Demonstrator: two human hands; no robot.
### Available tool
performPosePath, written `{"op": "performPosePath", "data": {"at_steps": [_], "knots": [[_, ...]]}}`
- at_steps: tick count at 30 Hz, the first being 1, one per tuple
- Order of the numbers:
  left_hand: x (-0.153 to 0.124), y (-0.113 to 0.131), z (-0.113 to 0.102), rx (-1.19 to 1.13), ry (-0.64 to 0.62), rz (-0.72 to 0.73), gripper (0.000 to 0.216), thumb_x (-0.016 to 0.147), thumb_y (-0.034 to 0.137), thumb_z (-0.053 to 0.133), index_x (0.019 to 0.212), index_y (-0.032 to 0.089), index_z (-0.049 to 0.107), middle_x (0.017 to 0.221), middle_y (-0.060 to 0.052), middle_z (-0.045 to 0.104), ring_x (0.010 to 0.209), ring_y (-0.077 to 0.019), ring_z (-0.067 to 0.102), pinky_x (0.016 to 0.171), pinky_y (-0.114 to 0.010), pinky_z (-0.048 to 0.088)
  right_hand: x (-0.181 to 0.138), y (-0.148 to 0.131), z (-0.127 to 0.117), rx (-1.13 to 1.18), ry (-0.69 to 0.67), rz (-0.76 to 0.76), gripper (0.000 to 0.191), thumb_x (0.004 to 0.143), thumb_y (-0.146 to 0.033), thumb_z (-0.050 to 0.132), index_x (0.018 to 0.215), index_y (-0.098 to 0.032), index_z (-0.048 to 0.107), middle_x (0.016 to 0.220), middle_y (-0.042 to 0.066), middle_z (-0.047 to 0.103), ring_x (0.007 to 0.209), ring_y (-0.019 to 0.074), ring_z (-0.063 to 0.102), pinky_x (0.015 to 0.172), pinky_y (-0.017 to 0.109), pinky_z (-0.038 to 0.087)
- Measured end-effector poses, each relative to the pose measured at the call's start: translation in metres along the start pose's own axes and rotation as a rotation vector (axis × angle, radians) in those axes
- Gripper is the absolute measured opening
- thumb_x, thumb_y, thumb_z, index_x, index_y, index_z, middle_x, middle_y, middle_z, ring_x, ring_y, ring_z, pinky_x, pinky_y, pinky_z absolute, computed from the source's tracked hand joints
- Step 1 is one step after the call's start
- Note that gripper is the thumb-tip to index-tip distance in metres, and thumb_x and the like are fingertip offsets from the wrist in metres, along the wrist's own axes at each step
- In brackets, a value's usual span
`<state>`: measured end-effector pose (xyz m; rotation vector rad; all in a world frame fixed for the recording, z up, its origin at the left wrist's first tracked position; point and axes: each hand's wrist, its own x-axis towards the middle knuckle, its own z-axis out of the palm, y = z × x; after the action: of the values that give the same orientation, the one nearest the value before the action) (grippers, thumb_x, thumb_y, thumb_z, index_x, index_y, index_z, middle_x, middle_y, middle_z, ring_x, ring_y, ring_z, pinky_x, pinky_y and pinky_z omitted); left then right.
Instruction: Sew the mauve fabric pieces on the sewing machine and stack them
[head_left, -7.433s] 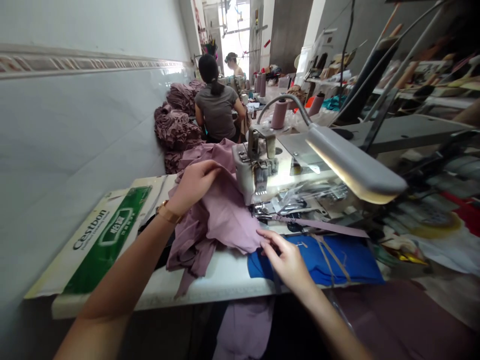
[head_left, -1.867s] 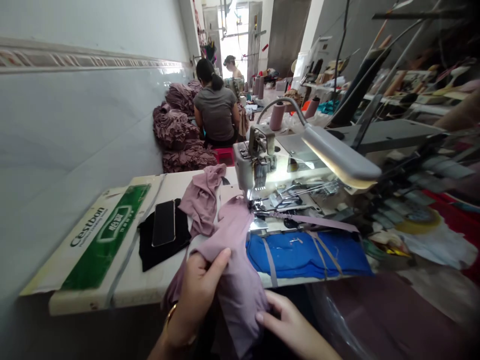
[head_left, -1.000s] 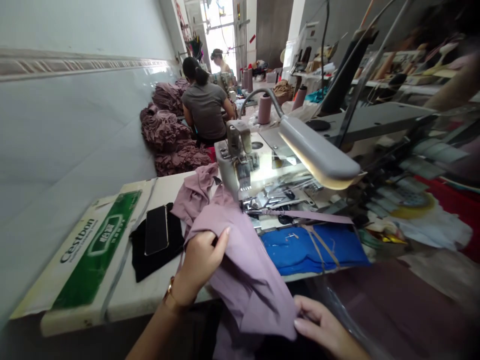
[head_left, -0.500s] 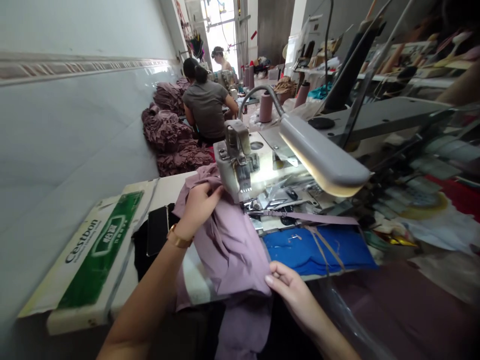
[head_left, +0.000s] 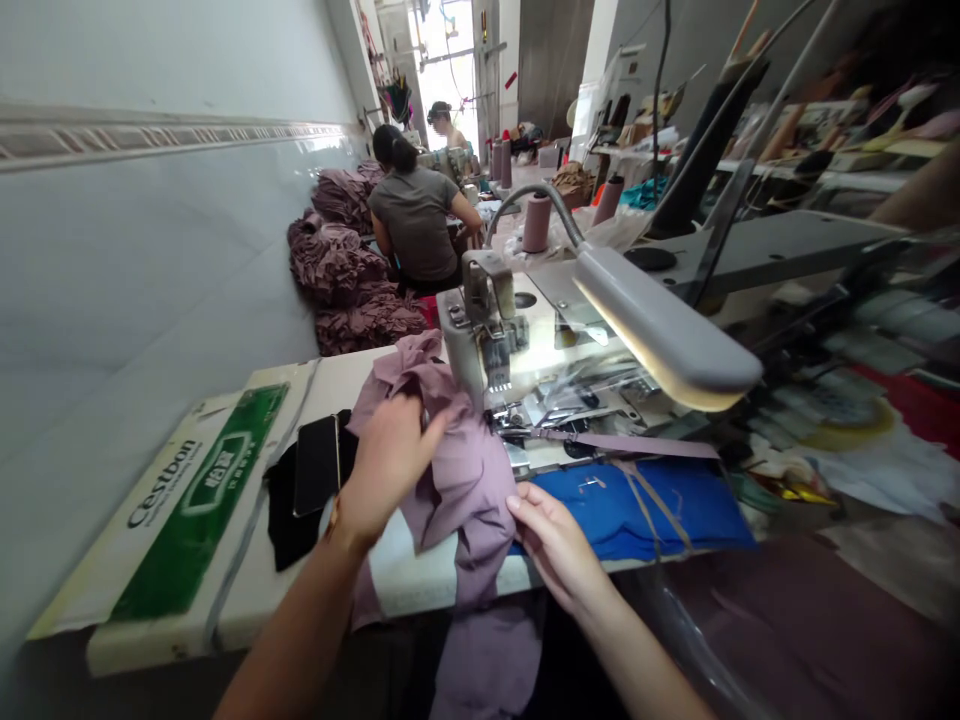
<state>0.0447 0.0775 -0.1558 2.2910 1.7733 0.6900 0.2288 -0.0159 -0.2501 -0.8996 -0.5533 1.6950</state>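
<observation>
A mauve piece of fabric (head_left: 487, 490) lies bunched on the white machine table, left of the needle area, and hangs over the front edge. My left hand (head_left: 391, 455) is on its upper left part, thumb spread away; the fingers are blurred and partly hidden, so their grip is unclear. With thumb and fingertips closed, my right hand (head_left: 559, 545) pinches the cloth's right edge. The sewing machine (head_left: 480, 330) stands just beyond, its needles above the cloth's far right side. A narrow mauve strip (head_left: 645, 444) runs from the needle area to the right.
A lamp (head_left: 667, 325) overhangs the machine bed. Blue cloth (head_left: 637, 510) covers the table's front right. Left are a phone (head_left: 317, 465) on black cloth and a green-white Cestbon cardboard (head_left: 187, 510). A co-worker (head_left: 416, 215) sits ahead beside heaped mauve garments (head_left: 337, 265).
My right hand has moved up and left with the cloth edge, bunching the fabric nearer the needles. My left hand has shifted slightly down and left, its thumb lifting. The view has turned slightly.
</observation>
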Motion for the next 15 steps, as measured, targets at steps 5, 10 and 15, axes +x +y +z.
{"op": "performPosePath", "data": {"at_steps": [5,10,15], "knots": [[-0.091,-0.019,0.022,-0.232,-0.383,-0.016,0.027,0.079,0.045,0.066,0.072,0.019,0.066,0.086,-0.009,0.063,0.086,-0.0261,0.057,0.077,-0.033,0.040,-0.020,0.025,0.003,-0.133,-0.153,0.063,0.026,0.075,-0.038,0.078,0.089,-0.017,0.071,0.075,0.000,0.069,0.072,0.0193,0.063,0.075,0.031,0.049],[-0.076,-0.027,0.007,-0.857,-0.310,-0.208,0.019,0.088,0.035,0.054,0.087,0.019,0.064,0.086,-0.004,0.063,0.085,-0.0194,0.056,0.079,-0.027,0.043,-0.043,0.062,0.019,-0.428,-0.334,0.026,0.025,0.077,-0.043,0.074,0.086,-0.019,0.077,0.090,0.005,0.075,0.097,0.0305,0.064,0.093,0.040,0.045],[-0.052,-0.006,-0.025,-1.176,-0.020,-0.331,0.013,0.082,0.031,0.064,0.089,0.020,0.062,0.084,0.001,0.060,0.075,-0.0123,0.051,0.068,-0.019,0.040,-0.079,0.003,-0.003,-0.133,-0.277,0.191,0.047,0.079,-0.051,0.069,0.114,-0.020,0.069,0.087,0.008,0.074,0.091,0.0307,0.068,0.081,0.041,0.052]]}}
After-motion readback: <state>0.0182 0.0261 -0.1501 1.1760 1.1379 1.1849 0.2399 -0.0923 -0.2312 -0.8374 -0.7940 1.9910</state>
